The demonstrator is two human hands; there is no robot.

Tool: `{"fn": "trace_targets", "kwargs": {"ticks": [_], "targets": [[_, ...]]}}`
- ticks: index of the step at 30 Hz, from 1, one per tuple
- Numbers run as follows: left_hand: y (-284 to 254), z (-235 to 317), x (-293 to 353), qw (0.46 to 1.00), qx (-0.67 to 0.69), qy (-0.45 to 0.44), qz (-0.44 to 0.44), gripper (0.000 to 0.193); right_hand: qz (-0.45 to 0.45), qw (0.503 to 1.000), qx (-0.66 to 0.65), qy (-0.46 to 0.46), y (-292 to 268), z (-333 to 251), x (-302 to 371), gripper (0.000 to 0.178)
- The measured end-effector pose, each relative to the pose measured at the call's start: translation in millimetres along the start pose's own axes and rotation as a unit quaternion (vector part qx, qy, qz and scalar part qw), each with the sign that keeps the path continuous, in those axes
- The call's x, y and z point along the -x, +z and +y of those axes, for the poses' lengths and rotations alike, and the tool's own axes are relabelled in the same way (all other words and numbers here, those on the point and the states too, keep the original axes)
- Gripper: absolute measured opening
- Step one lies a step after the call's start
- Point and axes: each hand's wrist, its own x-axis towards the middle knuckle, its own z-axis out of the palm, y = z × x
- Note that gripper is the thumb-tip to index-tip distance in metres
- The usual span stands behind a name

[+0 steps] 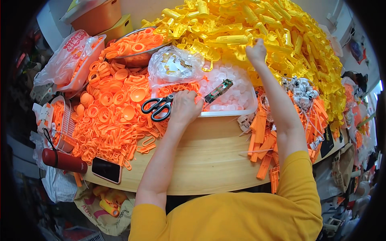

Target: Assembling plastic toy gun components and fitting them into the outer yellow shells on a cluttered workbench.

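Observation:
My left hand [185, 107] is closed at the front edge of the white tray [229, 113]. From its fingertips a small dark green electronic module [218, 90] sticks out over the translucent white caps [229, 76]; the exact grip point is hard to see. Black-and-grey scissors [157, 107] lie beside this hand, on its left. Further away, my right hand [256, 52] reaches to the front of the yellow heap, its fingers closed at a yellow plastic part [231, 39]. How much of that part lies inside the fingers is hidden.
Yellow parts [313, 56] pile high at the back right. Orange rings and clips [108, 116] cover the left side. Orange strips and small white mechanisms [301, 94] lie at right. A plastic bag [175, 66], a phone [106, 169] and a red flask [64, 160] are also here.

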Motion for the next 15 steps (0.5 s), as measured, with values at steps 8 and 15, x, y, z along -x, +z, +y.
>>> {"fn": "trace_targets", "kwargs": {"ticks": [8,15], "targets": [[-5.1,-0.2,0.8,1.000,-0.011,-0.006,-0.008,0.022,-0.058,0.984,0.101,-0.136,-25.8,15.6,-2.3,0.029],[-4.2,4.9,-2.3,1.000,-0.002,0.005,-0.010,0.023,-0.057,0.986,0.086,-0.134,-19.2,27.1,-9.3,0.024]]}}
